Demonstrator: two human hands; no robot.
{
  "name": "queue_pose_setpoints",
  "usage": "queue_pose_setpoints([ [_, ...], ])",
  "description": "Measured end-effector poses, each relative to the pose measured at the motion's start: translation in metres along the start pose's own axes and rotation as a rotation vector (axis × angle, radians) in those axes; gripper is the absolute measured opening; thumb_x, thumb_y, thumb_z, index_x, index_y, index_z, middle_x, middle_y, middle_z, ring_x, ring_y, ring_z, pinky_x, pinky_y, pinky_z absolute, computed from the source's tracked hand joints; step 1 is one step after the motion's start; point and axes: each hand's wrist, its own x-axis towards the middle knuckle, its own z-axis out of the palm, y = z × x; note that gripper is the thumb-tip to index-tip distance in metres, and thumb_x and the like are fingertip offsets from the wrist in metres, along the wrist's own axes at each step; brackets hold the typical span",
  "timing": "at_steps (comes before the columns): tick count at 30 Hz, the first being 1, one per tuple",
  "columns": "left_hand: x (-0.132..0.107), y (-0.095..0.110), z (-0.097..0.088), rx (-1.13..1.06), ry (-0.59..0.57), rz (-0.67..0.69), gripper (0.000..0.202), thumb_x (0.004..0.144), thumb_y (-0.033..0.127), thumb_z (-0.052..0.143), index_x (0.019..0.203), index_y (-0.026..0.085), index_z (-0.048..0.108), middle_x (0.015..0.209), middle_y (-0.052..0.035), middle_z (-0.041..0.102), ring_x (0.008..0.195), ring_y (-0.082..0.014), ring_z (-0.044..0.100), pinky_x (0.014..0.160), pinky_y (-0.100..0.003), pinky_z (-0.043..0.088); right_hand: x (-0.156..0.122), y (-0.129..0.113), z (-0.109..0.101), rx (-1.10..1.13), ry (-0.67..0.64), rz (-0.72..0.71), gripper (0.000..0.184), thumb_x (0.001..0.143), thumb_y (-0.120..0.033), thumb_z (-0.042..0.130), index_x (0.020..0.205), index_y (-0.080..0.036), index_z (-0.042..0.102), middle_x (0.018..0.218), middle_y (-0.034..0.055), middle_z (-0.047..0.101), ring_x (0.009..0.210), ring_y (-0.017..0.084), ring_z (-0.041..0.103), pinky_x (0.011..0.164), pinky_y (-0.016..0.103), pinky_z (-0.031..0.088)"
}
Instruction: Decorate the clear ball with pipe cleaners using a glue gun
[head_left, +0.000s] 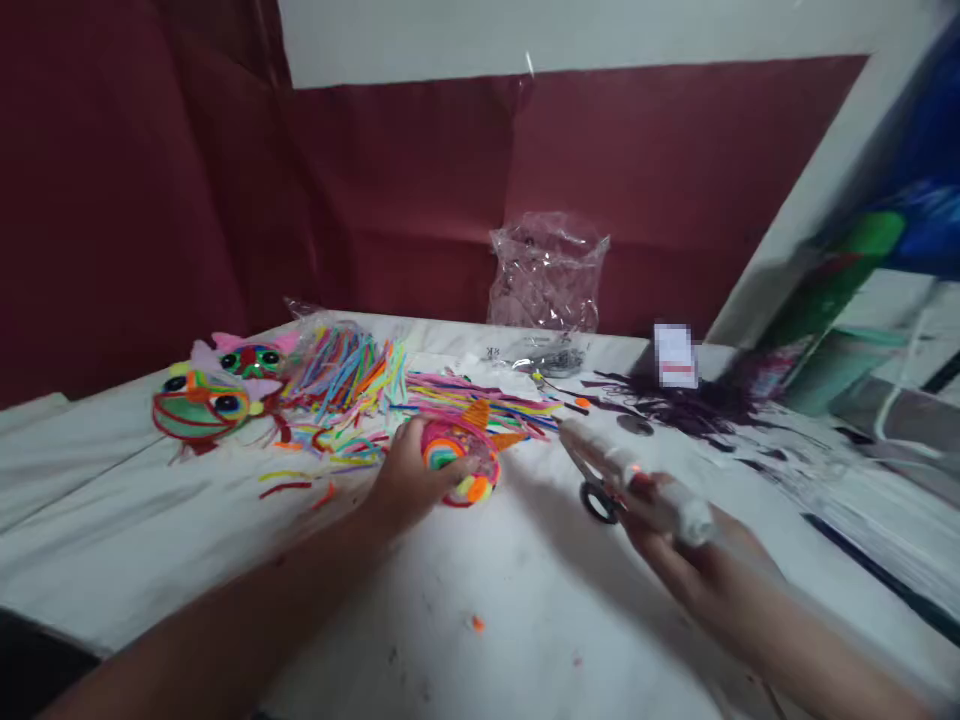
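Observation:
My left hand (409,475) is closed on a pink fish figure (480,455) made of pipe cleaners, with orange fins and a ringed eye. The hand covers part of its left side. To the right, my right hand (690,550) grips a white glue gun (667,500), blurred by motion, with a small red light on its body. Its nozzle points forward and left, apart from the fish. Below the glue gun a pair of scissors (598,503) lies on the table, partly hidden by the glue gun and hand.
Bundles of coloured pipe cleaners (349,370) spread behind my left hand. Two finished-looking figures with big eyes (199,400) lie at the left. A clear plastic bag (547,275) stands at the back of the white table (450,620). Dark purple strips (682,405) are heaped at the right.

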Motion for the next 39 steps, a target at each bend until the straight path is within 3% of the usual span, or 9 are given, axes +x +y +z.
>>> queue_pose_setpoints([
  [6, 0.009, 0.002, -0.007, -0.058, -0.001, -0.098, 0.056, 0.060, 0.048, 0.071, 0.105, 0.020, 0.055, 0.093, -0.0044, 0.069, 0.088, -0.0265, 0.066, 0.079, -0.039, 0.054, -0.025, -0.011, 0.026, -0.088, -0.277, -0.166, 0.020, 0.082, -0.016, 0.048, 0.095, -0.017, 0.063, 0.097, 0.0130, 0.069, 0.087, 0.025, 0.067, 0.070, 0.034, 0.057],
  [11, 0.011, -0.002, -0.004, 0.034, 0.013, -0.037, 0.058, 0.060, 0.051, 0.071, 0.107, 0.021, 0.055, 0.097, -0.0076, 0.069, 0.095, -0.0325, 0.065, 0.084, -0.046, 0.051, -0.019, -0.016, 0.012, -0.020, -0.425, -0.183, 0.025, 0.082, -0.029, 0.060, 0.102, -0.014, 0.063, 0.100, 0.0135, 0.065, 0.091, 0.026, 0.063, 0.081, 0.040, 0.054],
  [14, 0.011, -0.001, -0.003, 0.021, 0.044, -0.036, 0.057, 0.059, 0.049, 0.072, 0.106, 0.022, 0.056, 0.096, -0.0092, 0.069, 0.095, -0.0349, 0.065, 0.084, -0.048, 0.050, -0.008, -0.007, -0.005, 0.145, -0.419, -0.252, 0.025, 0.083, -0.029, 0.061, 0.103, -0.016, 0.065, 0.102, 0.0120, 0.066, 0.094, 0.023, 0.062, 0.086, 0.037, 0.051],
  [17, 0.009, 0.001, -0.002, 0.030, 0.042, -0.020, 0.056, 0.059, 0.050, 0.071, 0.105, 0.022, 0.056, 0.098, -0.0095, 0.068, 0.095, -0.0341, 0.065, 0.083, -0.048, 0.051, 0.006, 0.009, -0.008, 0.149, -0.313, -0.159, 0.018, 0.085, -0.018, 0.052, 0.094, -0.017, 0.067, 0.093, 0.0098, 0.069, 0.088, 0.020, 0.064, 0.081, 0.031, 0.051],
  [21, 0.008, -0.002, -0.001, 0.020, -0.002, -0.005, 0.064, 0.059, 0.055, 0.070, 0.108, 0.019, 0.053, 0.100, -0.0089, 0.066, 0.097, -0.0321, 0.064, 0.082, -0.045, 0.052, 0.025, 0.024, 0.012, -0.138, -0.397, 0.011, 0.023, 0.089, -0.017, 0.046, 0.082, -0.019, 0.068, 0.079, 0.0060, 0.069, 0.075, 0.019, 0.064, 0.068, 0.028, 0.049],
  [27, 0.007, -0.008, 0.002, 0.067, 0.029, 0.034, 0.062, 0.059, 0.054, 0.070, 0.107, 0.019, 0.053, 0.103, -0.0084, 0.062, 0.103, -0.0315, 0.060, 0.088, -0.046, 0.049, 0.036, 0.041, 0.036, -0.434, -0.347, 0.178, 0.024, 0.091, -0.019, 0.046, 0.092, -0.012, 0.068, 0.087, 0.0146, 0.069, 0.078, 0.025, 0.066, 0.065, 0.030, 0.046],
  [30, 0.004, -0.006, 0.002, 0.091, 0.035, 0.084, 0.056, 0.060, 0.052, 0.070, 0.103, 0.019, 0.053, 0.099, -0.0075, 0.060, 0.100, -0.0299, 0.060, 0.089, -0.046, 0.048, 0.031, 0.055, 0.038, -0.427, -0.337, 0.172, 0.028, 0.093, -0.021, 0.042, 0.091, -0.014, 0.069, 0.084, 0.0118, 0.068, 0.072, 0.021, 0.065, 0.064, 0.028, 0.046],
  [34, -0.001, -0.001, 0.001, 0.126, 0.042, 0.120, 0.049, 0.062, 0.047, 0.070, 0.099, 0.019, 0.053, 0.099, -0.0077, 0.057, 0.099, -0.0287, 0.058, 0.089, -0.045, 0.047, 0.028, 0.077, 0.040, -0.418, -0.346, 0.047, 0.026, 0.087, -0.013, 0.044, 0.088, -0.014, 0.070, 0.090, 0.0147, 0.067, 0.088, 0.027, 0.063, 0.076, 0.033, 0.046],
  [39, -0.004, 0.001, -0.001, 0.107, 0.025, 0.109, 0.046, 0.064, 0.043, 0.069, 0.100, 0.020, 0.052, 0.106, -0.0092, 0.057, 0.109, -0.0299, 0.056, 0.094, -0.045, 0.045, 0.034, 0.095, 0.042, -0.378, -0.433, 0.029, 0.036, 0.078, -0.009, 0.053, 0.112, -0.013, 0.065, 0.095, 0.0140, 0.071, 0.085, 0.025, 0.068, 0.075, 0.031, 0.049],
])
